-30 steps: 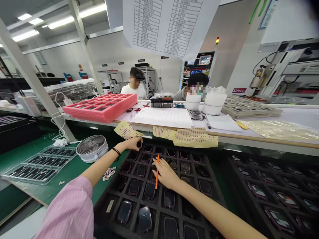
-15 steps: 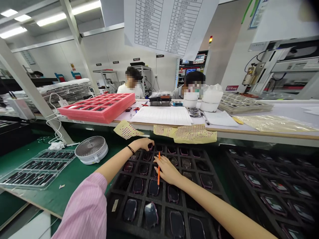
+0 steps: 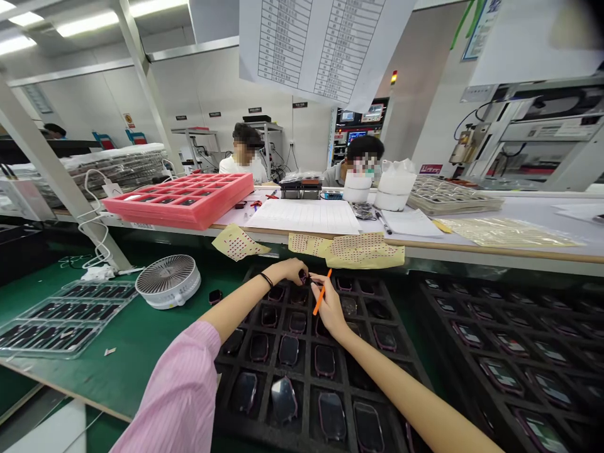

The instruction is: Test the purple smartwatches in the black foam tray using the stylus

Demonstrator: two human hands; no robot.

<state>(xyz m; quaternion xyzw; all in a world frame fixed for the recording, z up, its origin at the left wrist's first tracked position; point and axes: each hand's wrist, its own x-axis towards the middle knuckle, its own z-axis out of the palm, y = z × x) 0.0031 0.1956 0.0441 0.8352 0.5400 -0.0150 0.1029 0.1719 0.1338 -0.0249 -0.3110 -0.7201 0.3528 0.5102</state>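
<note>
Above the far rows of the black tray [image 3: 306, 397], head view, left hand [image 3: 289, 268]: fingers curled closed on a dark watch-shaped piece [image 3: 302, 275].
Right hand [image 3: 333, 309]: partly closed, an orange stick [image 3: 321, 294] held slantwise; its fingertips come close to the piece, contact too small to tell.
Held piece: at the left fingertips, between the two hands.
Dark-screened units [image 3: 289, 350]: in tray pockets on the near side of both hands.
Yellow sheets [image 3: 363, 251]: beyond the right hand.
White fan [image 3: 168, 281]: well left of the left hand.
</note>
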